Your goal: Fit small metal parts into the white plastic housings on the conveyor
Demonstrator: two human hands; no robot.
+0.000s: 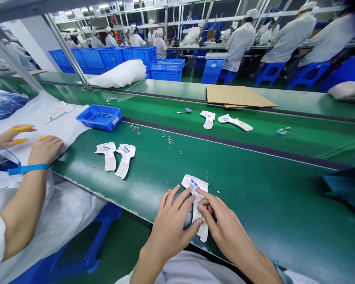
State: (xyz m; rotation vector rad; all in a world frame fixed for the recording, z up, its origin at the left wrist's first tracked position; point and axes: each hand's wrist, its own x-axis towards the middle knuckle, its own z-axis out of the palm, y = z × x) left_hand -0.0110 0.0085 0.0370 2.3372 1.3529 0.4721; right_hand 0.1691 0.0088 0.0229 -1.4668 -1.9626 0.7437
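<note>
Bright overhead light, soft shadows, warped edges
</note>
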